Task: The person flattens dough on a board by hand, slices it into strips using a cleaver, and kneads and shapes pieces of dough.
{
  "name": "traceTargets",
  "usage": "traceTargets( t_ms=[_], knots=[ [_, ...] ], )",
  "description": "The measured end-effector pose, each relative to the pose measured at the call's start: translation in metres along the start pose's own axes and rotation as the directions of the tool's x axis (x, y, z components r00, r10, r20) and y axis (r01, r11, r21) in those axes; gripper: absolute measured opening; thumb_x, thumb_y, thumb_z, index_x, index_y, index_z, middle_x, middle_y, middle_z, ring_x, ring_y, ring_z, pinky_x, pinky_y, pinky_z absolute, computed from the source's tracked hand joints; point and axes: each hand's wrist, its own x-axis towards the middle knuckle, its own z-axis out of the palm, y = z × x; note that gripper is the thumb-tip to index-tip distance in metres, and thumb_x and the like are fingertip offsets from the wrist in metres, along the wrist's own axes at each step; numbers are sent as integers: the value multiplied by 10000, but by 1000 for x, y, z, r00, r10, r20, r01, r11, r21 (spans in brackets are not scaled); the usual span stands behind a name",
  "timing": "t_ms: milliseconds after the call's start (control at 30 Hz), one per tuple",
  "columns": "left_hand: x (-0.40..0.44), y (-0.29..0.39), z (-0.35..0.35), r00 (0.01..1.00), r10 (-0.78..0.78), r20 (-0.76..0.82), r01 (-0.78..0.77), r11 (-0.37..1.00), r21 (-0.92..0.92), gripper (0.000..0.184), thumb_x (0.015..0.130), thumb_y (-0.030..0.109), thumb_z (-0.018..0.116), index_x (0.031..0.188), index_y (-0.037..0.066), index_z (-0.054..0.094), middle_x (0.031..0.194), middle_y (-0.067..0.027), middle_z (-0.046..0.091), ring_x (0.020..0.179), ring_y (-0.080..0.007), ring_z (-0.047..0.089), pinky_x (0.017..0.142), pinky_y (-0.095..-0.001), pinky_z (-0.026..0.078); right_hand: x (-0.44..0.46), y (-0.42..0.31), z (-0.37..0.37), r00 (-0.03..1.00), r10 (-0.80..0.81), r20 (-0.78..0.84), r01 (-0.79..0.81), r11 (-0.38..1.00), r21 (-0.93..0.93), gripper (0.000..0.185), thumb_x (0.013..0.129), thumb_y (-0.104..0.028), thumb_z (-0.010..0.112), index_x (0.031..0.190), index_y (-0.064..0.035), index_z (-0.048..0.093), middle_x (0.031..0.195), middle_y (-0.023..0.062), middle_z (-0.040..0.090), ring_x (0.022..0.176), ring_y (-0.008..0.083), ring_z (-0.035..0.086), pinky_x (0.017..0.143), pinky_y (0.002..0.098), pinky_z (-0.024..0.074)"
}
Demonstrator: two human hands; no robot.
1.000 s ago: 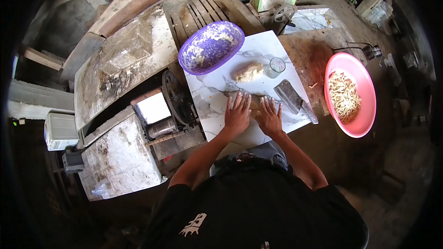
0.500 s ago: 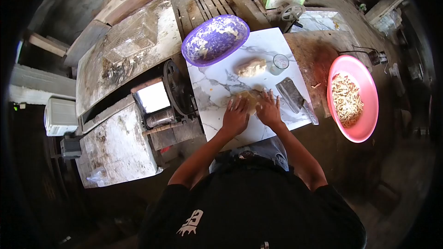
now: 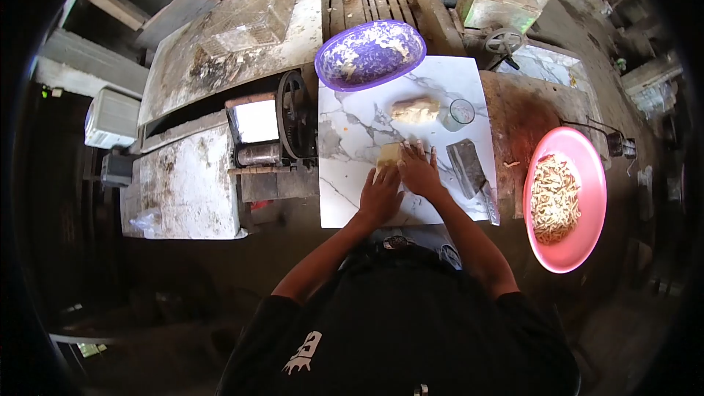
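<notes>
A small yellowish block of dough (image 3: 389, 154) lies on the marble-patterned board (image 3: 345, 198). My left hand (image 3: 380, 194) is at its near edge, palm down with fingers spread a little. My right hand (image 3: 420, 170) rests at its right side, fingers stretched forward. Beyond my hands lies a pale dough lump (image 3: 416, 110), with a drinking glass (image 3: 460, 114) to its right. A cleaver (image 3: 467, 169) lies flat on the board, right of my right hand, its handle toward the near right corner.
A purple basin (image 3: 370, 55) smeared with dough overlaps the board's far left edge. A pink basin (image 3: 565, 249) with many short strips stands at the right. Left of the board is a roller machine with a wheel (image 3: 293, 114). Stained tables (image 3: 183, 183) stand farther left.
The view has turned and shifted, so the board sits straighter. My hands, earlier flat side by side over the dough, are now closer together, and the dough shows as a compact block.
</notes>
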Motion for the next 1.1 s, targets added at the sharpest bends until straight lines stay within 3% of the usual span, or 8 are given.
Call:
traceTargets(
  t_ms=[67, 233, 300, 467, 833, 933, 1000, 1100],
  knots=[
    [6, 0, 3, 997, -77, 19, 78, 996, -32, 565, 910, 292, 545, 1394, 26, 422, 1467, -133, 401, 1387, -290, 333, 1137, -503, 223, 0, 18, -2, 999, 45, 21, -49, 975, 216, 526, 961, -268, 409, 1438, -48, 374, 1531, 130, 325, 1442, 317, 230, 1155, 568, 110],
    [31, -5, 15, 989, -89, -120, 98, 992, 77, 539, 938, 282, 496, 1413, 44, 405, 1522, -99, 330, 1425, -274, 270, 1156, -502, 178, -26, 28, 9, 993, -88, -73, 90, 996, 26, 478, 937, -249, 450, 1375, -58, 463, 1495, 130, 377, 1430, 333, 251, 1155, 561, 135],
    [41, -11, 14, 997, -1, -80, 17, 980, 200, 527, 909, 242, 496, 1389, 33, 434, 1521, -121, 330, 1435, -284, 255, 1143, -516, 218, -39, 26, 13, 967, -240, -86, 245, 968, 48, 451, 929, -247, 476, 1336, -52, 498, 1473, 120, 404, 1427, 326, 259, 1141, 602, 130],
    [42, -21, 3, 986, -55, 160, 19, 976, 217, 553, 967, 295, 413, 1473, 86, 331, 1567, -56, 255, 1472, -263, 156, 1176, -510, 72, -40, 17, 13, 985, -128, -112, 131, 991, 21, 512, 887, -294, 558, 1361, -111, 491, 1450, 101, 434, 1419, 320, 276, 1130, 639, 91],
    [12, 11, 13, 1000, 5, 23, -8, 993, 115, 652, 920, 377, 512, 1431, 2, 358, 1491, -196, 352, 1418, -300, 284, 1153, -505, 186, 7, 25, 5, 929, -285, -234, 308, 949, 69, 434, 935, -245, 444, 1317, -53, 520, 1434, 148, 444, 1396, 322, 327, 1101, 669, 149],
    [12, 13, 12, 1000, -16, -4, 16, 998, 57, 628, 926, 364, 506, 1420, 0, 373, 1465, -194, 394, 1398, -306, 324, 1141, -492, 222, 13, 32, -17, 983, -143, 116, 103, 950, 295, 521, 947, -301, 443, 1416, -76, 420, 1434, 180, 447, 1374, 345, 354, 1142, 557, 175],
    [10, 19, 3, 998, -49, 27, 50, 998, -34, 614, 931, 353, 500, 1417, -2, 378, 1464, -191, 399, 1387, -309, 342, 1137, -483, 233, -8, 53, -25, 985, 56, -161, 34, 861, 508, 469, 906, -246, 540, 1338, -66, 508, 1328, 207, 537, 1255, 387, 478, 1073, 481, 349],
    [11, 20, 0, 994, -111, 16, 112, 989, -96, 582, 941, 333, 486, 1407, -2, 395, 1466, -186, 400, 1375, -313, 362, 1132, -467, 248, -63, 95, -34, 890, 269, -367, -166, 943, 289, 406, 832, -224, 664, 1195, -59, 582, 1149, 203, 613, 1099, 395, 561, 971, 450, 444]
  ],
)
